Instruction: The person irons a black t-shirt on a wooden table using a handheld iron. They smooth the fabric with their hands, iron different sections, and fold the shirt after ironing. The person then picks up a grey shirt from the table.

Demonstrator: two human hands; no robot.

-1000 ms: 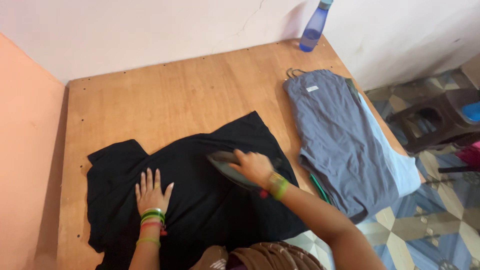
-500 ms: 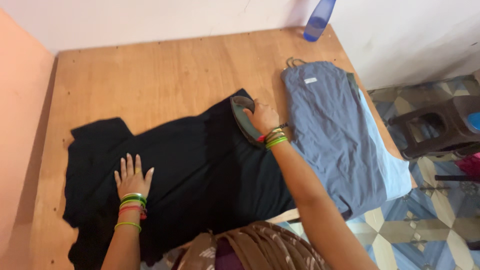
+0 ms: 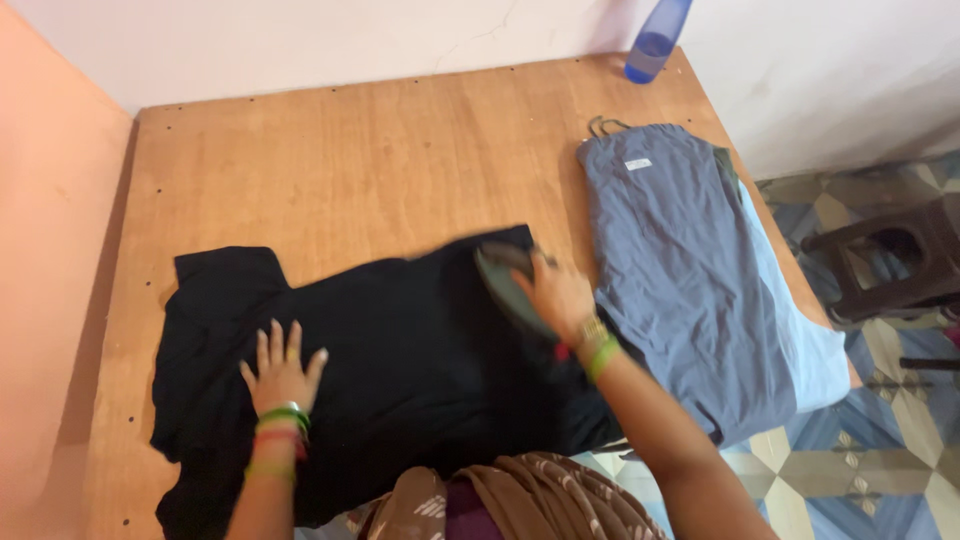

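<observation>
Black cloth, a shirt (image 3: 400, 370) by the look of it, lies spread flat across the near part of a bare plywood table (image 3: 330, 160), one sleeve reaching out toward the peach-coloured wall (image 3: 50, 300) on the left. The left hand (image 3: 283, 372) rests on the shirt with the palm down and the fingers spread, gripping nothing, only pressing the fabric flat. Coloured bangles (image 3: 278, 428) ring that wrist, green and red among them.

The right hand (image 3: 558, 295) is wrapped around the handle of a dark iron (image 3: 508, 285), which sits on the upper right corner of the shirt, its pointed end aimed toward the far side of the table. The iron is somewhat blurred, so its finer details are hard to make out. A yellow-green band sits on this wrist too.

Just beside the iron, to the right, lies a folded grey garment (image 3: 680, 270) stacked on paler blue cloth (image 3: 800, 340), the pile hanging slightly over the table's right edge. A blue bottle (image 3: 655, 42) stands at the far corner against the white wall. Beyond the table, on the patterned tile floor (image 3: 880, 450), sits a dark brown stool (image 3: 890, 262). Brown patterned cloth (image 3: 520, 500) of the person's clothing shows at the near edge.
</observation>
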